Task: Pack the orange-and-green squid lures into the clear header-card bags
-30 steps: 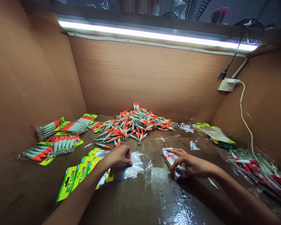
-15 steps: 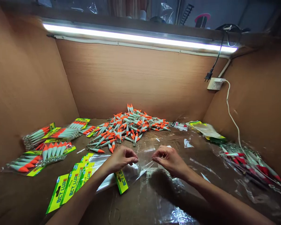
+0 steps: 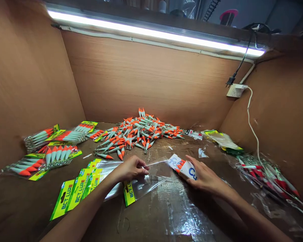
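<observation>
From afar, I'm seeing orange-and-pale-mint lures (image 3: 141, 131).
Yellow cards (image 3: 78, 190) with green edges are showing blue and red lettering; a white block (image 3: 186, 170) is carrying blue handwriting.

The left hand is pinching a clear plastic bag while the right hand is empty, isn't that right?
Not quite: the right hand is not empty. The head view shows it gripping a white block with blue handwriting. The left hand does pinch a clear plastic bag.

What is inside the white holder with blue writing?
Orange tips show between the sides of the white holder; anything deeper is hidden by the holder and right hand.
</observation>
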A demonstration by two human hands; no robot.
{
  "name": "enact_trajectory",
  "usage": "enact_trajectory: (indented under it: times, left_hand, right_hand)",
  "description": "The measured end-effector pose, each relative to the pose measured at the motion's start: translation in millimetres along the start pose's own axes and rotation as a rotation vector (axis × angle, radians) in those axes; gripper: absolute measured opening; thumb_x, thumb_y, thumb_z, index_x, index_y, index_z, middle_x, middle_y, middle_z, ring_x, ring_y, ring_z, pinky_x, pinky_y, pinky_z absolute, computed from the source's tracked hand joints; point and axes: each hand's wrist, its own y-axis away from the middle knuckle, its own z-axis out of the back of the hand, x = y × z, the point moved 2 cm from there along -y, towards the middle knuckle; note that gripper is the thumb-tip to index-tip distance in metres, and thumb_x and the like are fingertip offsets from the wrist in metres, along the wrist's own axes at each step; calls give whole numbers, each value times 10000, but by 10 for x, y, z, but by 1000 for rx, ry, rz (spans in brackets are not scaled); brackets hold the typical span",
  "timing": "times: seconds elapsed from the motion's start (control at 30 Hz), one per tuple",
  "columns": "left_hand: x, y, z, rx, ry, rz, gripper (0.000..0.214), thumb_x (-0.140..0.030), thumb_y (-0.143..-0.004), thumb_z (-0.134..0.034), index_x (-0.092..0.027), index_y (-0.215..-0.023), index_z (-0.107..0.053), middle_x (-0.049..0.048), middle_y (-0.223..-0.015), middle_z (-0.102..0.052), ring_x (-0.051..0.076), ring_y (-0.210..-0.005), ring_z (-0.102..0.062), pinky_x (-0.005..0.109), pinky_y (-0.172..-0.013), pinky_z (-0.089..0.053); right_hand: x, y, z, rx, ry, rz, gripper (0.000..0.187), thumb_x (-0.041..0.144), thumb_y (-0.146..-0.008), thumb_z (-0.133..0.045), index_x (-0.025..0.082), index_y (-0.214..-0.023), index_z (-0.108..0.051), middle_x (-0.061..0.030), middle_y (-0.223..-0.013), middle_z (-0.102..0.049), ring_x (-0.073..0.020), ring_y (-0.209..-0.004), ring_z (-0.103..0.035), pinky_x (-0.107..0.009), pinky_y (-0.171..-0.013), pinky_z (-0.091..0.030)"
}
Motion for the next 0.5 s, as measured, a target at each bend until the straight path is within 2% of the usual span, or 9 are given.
enact_trajectory:
  times: [0.1, 0.23, 0.33, 0.5]
  left_hand:
    - [36, 5, 2, 41, 4, 19, 494, -536, -683, -761, -133, -968, -746, 51, -726, -737, 186, -634, -655, 222, -510, -406]
    - [82, -10, 1, 68, -1, 30, 454, -557, -663, -774, -150, -849, -699, 51, -708, -733, 193, -617, -664, 232, -508, -441]
    - [110, -21, -11, 85, -4, 20, 459, -597, -677, -753, -155, -758, -658, 53, -704, -730, 185, -611, -661, 231, -513, -442]
    - [154, -21, -27, 102, -11, 34, 477, -626, -718, -714, -153, -767, -680, 67, -735, -747, 180, -632, -672, 230, -536, -448]
  right_hand:
    - [105, 57, 76, 31, -108, 160, 846, 169, -715, -614, 258, -1503, -318, -95, -1411, -492, -269, -1245, -504, -409, -1069, -401]
    - [227, 99, 101, 17, -151, 296, 803, 78, -688, -556, 257, -1453, -391, -83, -1416, -473, -255, -1295, -459, -418, -1127, -356]
    - [249, 81, 87, -12, -157, 360, 810, 40, -676, -534, 256, -1446, -404, -84, -1419, -466, -254, -1313, -436, -431, -1144, -344]
    - [163, 49, 113, -38, -177, 380, 868, 8, -648, -515, 269, -1465, -381, -70, -1440, -451, -252, -1348, -398, -444, -1173, -314]
